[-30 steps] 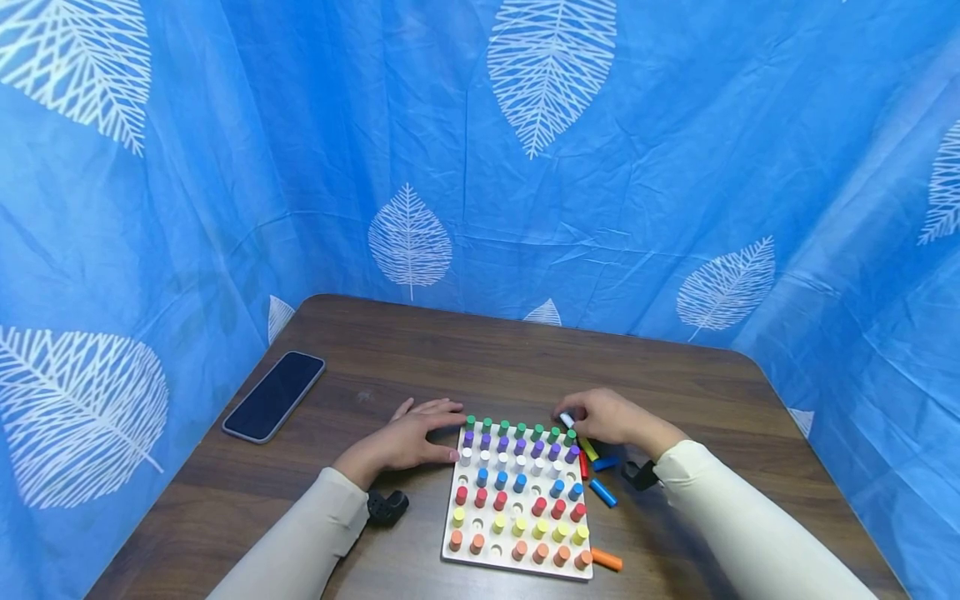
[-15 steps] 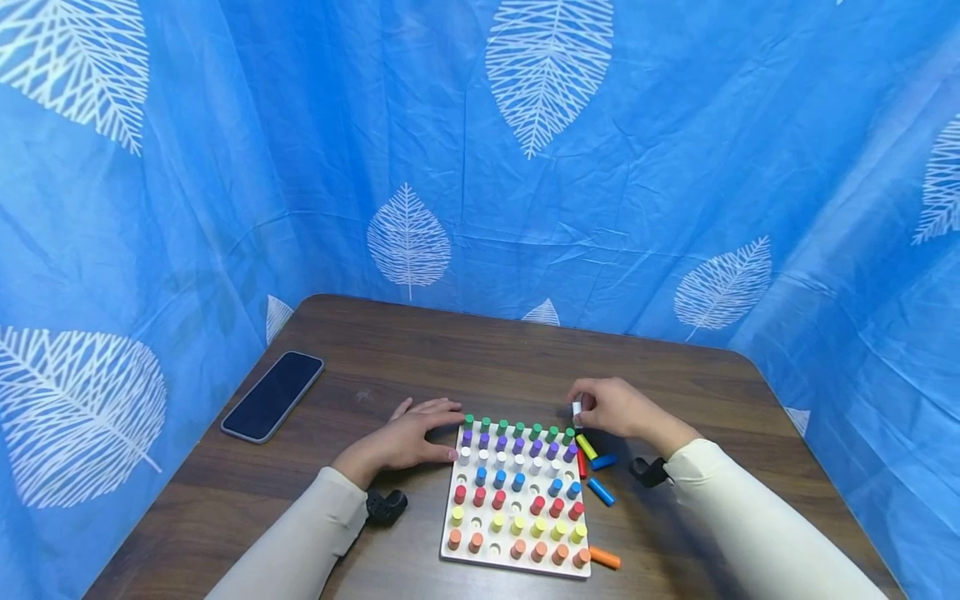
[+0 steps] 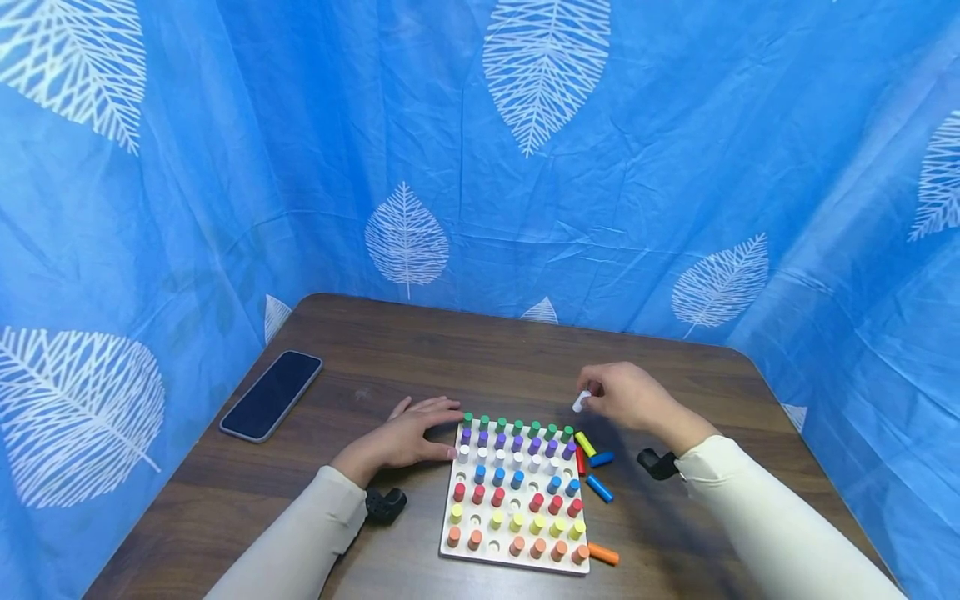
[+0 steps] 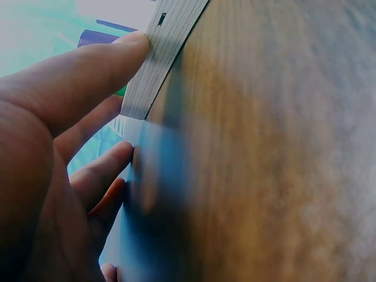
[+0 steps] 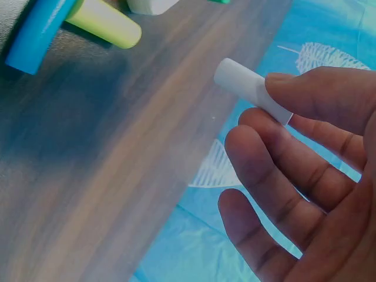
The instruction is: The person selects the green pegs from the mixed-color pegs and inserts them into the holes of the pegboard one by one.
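A pale wooden pegboard (image 3: 540,562) lies on the table, with rows of green, purple, white, blue, red, yellow and orange pegs and several bare holes. My right hand (image 3: 633,396) is raised above the table beyond the board's far right corner, pinching a white peg (image 5: 244,83) between thumb and fingers. The peg tilts downward in the head view. My left hand (image 3: 401,437) rests at the board's left edge, fingers extended. Its thumb (image 4: 132,50) touches the board's side near the purple and white rows.
Loose pegs lie right of the board: a yellow peg (image 3: 585,443), a red peg (image 3: 580,461), two blue pegs (image 3: 599,488) and an orange peg (image 3: 603,554). A phone (image 3: 272,396) lies at the table's left. A blue leaf-patterned curtain (image 3: 465,242) surrounds the table.
My right hand has lifted the white peg off the table, moving up and to the right, away from the board. The peg has turned in its fingers. My left hand stays put.
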Demonstrator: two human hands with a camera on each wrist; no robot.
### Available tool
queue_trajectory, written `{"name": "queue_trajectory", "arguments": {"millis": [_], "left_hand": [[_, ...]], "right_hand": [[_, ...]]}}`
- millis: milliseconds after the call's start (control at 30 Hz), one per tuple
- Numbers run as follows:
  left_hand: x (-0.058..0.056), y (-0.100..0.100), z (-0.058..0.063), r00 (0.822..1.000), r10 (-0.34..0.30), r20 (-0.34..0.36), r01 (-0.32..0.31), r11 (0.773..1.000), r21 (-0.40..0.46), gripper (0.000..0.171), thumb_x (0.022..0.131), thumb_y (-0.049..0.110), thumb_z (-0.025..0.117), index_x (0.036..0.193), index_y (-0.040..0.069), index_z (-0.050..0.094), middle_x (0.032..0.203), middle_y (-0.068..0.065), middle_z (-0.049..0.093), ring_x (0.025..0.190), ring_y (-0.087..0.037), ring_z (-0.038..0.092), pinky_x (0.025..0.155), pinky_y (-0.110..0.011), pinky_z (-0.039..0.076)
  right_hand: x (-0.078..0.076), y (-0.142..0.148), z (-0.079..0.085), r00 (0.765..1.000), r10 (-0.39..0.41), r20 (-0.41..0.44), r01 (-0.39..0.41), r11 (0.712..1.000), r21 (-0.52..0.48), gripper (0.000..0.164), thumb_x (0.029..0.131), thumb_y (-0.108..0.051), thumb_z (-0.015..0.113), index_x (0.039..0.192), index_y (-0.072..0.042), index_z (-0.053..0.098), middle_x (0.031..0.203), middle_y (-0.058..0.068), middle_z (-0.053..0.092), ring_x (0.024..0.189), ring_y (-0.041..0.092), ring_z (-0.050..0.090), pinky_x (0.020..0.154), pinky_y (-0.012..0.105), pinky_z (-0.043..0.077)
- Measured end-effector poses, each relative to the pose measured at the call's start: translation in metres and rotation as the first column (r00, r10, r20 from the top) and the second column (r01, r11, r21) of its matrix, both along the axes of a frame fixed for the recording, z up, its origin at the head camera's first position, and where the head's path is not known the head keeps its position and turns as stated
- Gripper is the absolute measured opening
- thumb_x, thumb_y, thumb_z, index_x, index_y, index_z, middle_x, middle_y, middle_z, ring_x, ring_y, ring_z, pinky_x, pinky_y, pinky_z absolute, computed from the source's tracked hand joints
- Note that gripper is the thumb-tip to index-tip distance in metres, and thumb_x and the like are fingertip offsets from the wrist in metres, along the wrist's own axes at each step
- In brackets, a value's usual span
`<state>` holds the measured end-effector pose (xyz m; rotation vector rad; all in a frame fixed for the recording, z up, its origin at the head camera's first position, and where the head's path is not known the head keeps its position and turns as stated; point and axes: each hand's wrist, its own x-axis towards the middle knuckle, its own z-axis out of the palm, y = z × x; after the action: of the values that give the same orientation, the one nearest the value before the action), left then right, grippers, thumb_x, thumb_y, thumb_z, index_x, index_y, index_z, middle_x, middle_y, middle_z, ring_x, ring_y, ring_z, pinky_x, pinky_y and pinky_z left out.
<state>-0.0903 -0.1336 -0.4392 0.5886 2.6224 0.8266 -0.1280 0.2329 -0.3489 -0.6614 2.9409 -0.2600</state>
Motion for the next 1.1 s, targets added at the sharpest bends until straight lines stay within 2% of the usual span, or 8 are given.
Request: {"name": "queue_trajectory", "arguments": {"millis": [133,333,567,767,1100], "left_hand": [[0.0,-0.001,-0.001,1.0,0.001,0.002,-0.001,1.0,0.005,0.064,0.096,0.048,0.075,0.154,0.029,0.055,0.169,0.001,0.042,0.164,-0.028,0.025,0.132,-0.067,-0.001],[0.001,-0.001,-0.001,1.0,0.01,-0.004,-0.01,1.0,0.001,0.064,0.096,0.048,0.076,0.153,0.029,0.057,0.168,0.001,0.044,0.164,-0.028,0.025,0.132,-0.067,0.0],[0.0,-0.001,-0.001,1.0,0.009,0.0,-0.009,1.0,-0.002,0.064,0.096,0.049,0.075,0.154,0.028,0.056,0.169,0.0,0.043,0.164,-0.029,0.025,0.132,-0.067,0.0],[-0.001,-0.001,-0.001,1.0,0.01,0.0,-0.01,1.0,-0.007,0.065,0.096,0.049,0.075,0.154,0.028,0.056,0.169,0.0,0.043,0.164,-0.029,0.025,0.132,-0.068,0.0],[-0.002,-0.001,-0.002,1.0,0.003,-0.004,-0.003,1.0,0.002,0.063,0.096,0.047,0.075,0.154,0.028,0.057,0.169,0.001,0.043,0.164,-0.028,0.025,0.132,-0.068,0.0]], "right_hand": [[0.003,-0.001,0.004,1.0,0.01,-0.006,-0.01,1.0,-0.006,0.01,0.094,-0.019,0.08,0.102,-0.021,0.075,0.091,-0.006,0.074,0.077,0.009,0.064,0.072,0.032,0.061],[0.009,-0.004,0.014,0.997,0.066,-0.035,-0.067,0.998,-0.011,0.009,0.093,-0.018,0.08,0.102,-0.022,0.078,0.091,-0.009,0.074,0.08,0.006,0.065,0.073,0.033,0.06],[0.018,-0.011,0.02,0.99,0.105,-0.09,-0.106,0.994,-0.005,0.008,0.09,-0.026,0.085,0.096,-0.028,0.08,0.097,-0.011,0.066,0.079,0.003,0.06,0.071,0.029,0.056],[0.019,-0.013,0.022,0.986,0.132,-0.105,-0.134,0.991,-0.018,0.011,0.092,-0.014,0.082,0.098,-0.023,0.078,0.094,-0.01,0.068,0.081,0.004,0.062,0.073,0.03,0.057],[0.024,-0.019,0.026,0.976,0.164,-0.145,-0.167,0.986,-0.008,0.016,0.092,-0.009,0.08,0.1,-0.023,0.079,0.098,-0.011,0.068,0.085,0.007,0.066,0.08,0.036,0.061]]}}
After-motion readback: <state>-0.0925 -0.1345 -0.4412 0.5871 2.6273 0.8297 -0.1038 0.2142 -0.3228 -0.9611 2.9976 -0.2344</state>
